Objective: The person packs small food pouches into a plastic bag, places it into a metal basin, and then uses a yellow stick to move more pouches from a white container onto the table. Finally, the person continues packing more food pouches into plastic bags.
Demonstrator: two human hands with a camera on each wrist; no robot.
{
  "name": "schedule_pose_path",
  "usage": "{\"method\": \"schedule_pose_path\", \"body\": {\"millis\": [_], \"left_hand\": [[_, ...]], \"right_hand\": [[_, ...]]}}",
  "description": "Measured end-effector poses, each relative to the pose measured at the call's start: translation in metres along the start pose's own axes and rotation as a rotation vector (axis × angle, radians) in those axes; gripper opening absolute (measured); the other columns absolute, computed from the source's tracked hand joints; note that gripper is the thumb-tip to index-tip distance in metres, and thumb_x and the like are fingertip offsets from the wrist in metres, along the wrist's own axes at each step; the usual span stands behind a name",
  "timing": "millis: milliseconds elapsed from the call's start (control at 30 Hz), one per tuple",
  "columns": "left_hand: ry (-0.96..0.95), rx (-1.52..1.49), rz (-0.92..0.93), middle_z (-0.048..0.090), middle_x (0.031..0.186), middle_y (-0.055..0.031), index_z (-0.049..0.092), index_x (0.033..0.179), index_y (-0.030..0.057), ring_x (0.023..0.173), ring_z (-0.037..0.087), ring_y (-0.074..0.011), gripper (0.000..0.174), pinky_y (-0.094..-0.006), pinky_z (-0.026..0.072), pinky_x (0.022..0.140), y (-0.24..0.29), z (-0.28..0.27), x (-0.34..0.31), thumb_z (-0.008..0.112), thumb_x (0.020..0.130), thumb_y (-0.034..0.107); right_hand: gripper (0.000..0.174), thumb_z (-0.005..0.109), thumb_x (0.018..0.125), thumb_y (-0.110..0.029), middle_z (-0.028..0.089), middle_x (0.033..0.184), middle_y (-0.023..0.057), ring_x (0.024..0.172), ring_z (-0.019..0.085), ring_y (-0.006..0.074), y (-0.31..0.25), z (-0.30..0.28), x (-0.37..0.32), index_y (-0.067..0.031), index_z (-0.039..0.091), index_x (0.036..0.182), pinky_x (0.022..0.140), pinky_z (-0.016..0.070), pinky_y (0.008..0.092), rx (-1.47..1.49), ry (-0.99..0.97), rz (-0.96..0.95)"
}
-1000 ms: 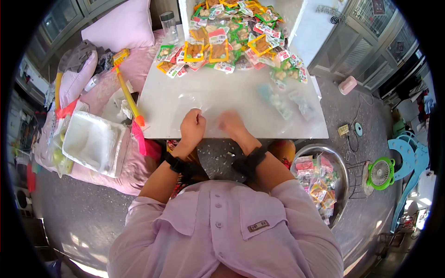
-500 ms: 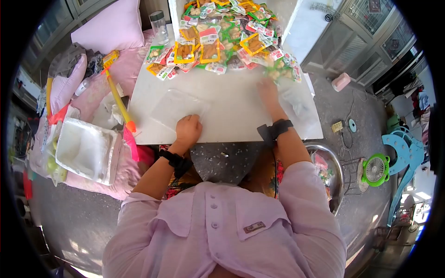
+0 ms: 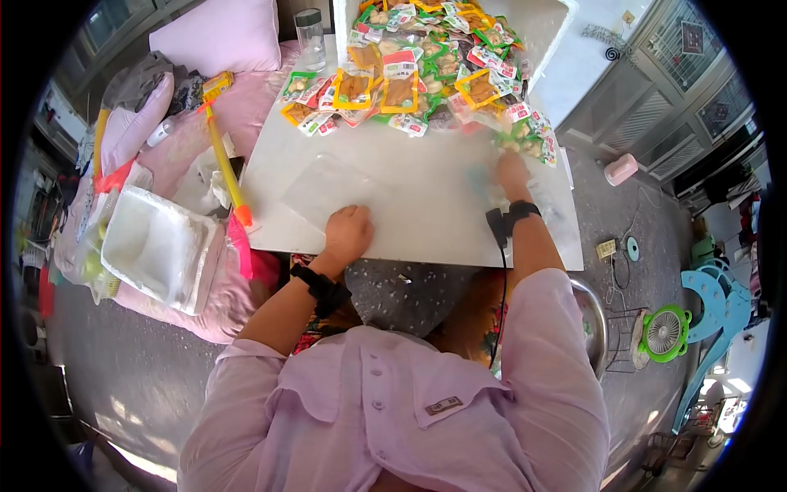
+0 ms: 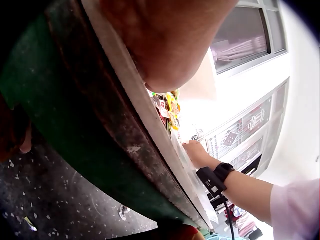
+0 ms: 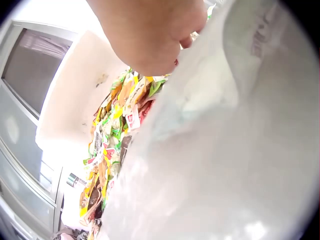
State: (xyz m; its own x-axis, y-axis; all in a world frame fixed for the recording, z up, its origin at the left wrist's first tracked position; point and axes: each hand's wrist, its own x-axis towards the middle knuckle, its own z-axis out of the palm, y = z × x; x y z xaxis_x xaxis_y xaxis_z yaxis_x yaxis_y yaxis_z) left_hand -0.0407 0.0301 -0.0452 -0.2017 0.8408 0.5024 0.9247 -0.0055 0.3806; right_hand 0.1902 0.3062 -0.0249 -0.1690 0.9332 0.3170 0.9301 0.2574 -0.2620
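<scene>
In the head view, a clear flat plastic bag (image 3: 326,193) lies on the pale table (image 3: 410,176). Its near edge is under the curled fingers of my left hand (image 3: 348,232), close to the table's front edge. My right hand (image 3: 514,174) is at the green packets (image 3: 533,141) on the right end of a heap of colourful snack packets (image 3: 399,82). In the right wrist view, my right hand (image 5: 155,35) has bent fingers, largely hidden; whether they grip a packet cannot be told. Blurred clear plastic (image 5: 215,140) fills that view's right side.
A white foam box (image 3: 561,25) stands behind the heap, beside a clear jar (image 3: 311,41). Left of the table, a foam tray (image 3: 152,246) and a yellow stick (image 3: 223,160) lie on the pink bedding. A metal basin (image 3: 594,320) sits low at the right.
My right hand has moved from beside my left hand out to the right, up to the green packets. The clear bag has come to lie flat by my left hand.
</scene>
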Motion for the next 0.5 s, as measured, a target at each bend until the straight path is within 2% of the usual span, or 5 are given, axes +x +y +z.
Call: {"method": "schedule_pose_path", "body": {"millis": [133, 233, 333, 433, 500], "left_hand": [[0.028, 0.011, 0.022, 0.050, 0.061, -0.0104, 0.045, 0.062, 0.0050, 0.062, 0.050, -0.0298, 0.005, -0.0403, 0.0411, 0.055, -0.001, 0.003, 0.000, 0.050, 0.063, 0.007], [0.030, 0.010, 0.018, 0.050, 0.062, -0.0109, 0.047, 0.064, 0.0050, 0.062, 0.051, -0.0301, 0.003, -0.0403, 0.0412, 0.055, -0.002, 0.005, 0.000, 0.050, 0.063, 0.006], [-0.061, 0.017, -0.052, 0.053, 0.066, -0.0126, 0.051, 0.070, 0.0048, 0.065, 0.052, -0.0313, 0.007, -0.0411, 0.0413, 0.057, -0.003, 0.002, 0.001, 0.049, 0.065, 0.009], [-0.215, 0.014, -0.206, 0.055, 0.069, -0.0139, 0.051, 0.074, 0.0049, 0.068, 0.053, -0.0316, 0.011, -0.0408, 0.0415, 0.059, 0.006, -0.001, 0.007, 0.048, 0.068, 0.013], [-0.279, -0.058, -0.333, 0.056, 0.072, -0.0148, 0.051, 0.077, 0.0050, 0.070, 0.053, -0.0317, 0.014, -0.0404, 0.0415, 0.060, 0.015, -0.004, 0.011, 0.047, 0.071, 0.016]], "right_hand": [[0.014, 0.047, 0.077, -0.020, 0.056, 0.076, 0.0157, 0.066, 0.054, 0.0320, 0.009, -0.014, 0.004, -0.0062, 0.050, 0.078, 0.057, 0.0421, 0.0381, 0.222, 0.252, -0.192], [0.013, 0.048, 0.077, -0.017, 0.056, 0.073, 0.0123, 0.061, 0.053, 0.0258, 0.010, -0.041, -0.001, -0.0048, 0.047, 0.073, 0.052, 0.0408, 0.0324, 0.439, 0.261, -0.214], [0.012, 0.047, 0.079, -0.014, 0.055, 0.072, 0.0075, 0.059, 0.052, 0.0176, -0.007, -0.078, -0.032, -0.0031, 0.049, 0.076, 0.052, 0.0404, 0.0294, 1.141, -0.132, 0.103], [0.011, 0.044, 0.080, -0.010, 0.054, 0.076, 0.0049, 0.063, 0.052, 0.0132, -0.033, -0.093, -0.071, -0.0012, 0.050, 0.083, 0.054, 0.0418, 0.0283, 1.541, -0.235, 0.209], [0.011, 0.044, 0.081, -0.007, 0.054, 0.080, 0.0063, 0.066, 0.054, 0.0157, -0.051, -0.096, -0.104, -0.0007, 0.049, 0.088, 0.057, 0.0439, 0.0298, 1.682, -0.312, 0.283]]}}
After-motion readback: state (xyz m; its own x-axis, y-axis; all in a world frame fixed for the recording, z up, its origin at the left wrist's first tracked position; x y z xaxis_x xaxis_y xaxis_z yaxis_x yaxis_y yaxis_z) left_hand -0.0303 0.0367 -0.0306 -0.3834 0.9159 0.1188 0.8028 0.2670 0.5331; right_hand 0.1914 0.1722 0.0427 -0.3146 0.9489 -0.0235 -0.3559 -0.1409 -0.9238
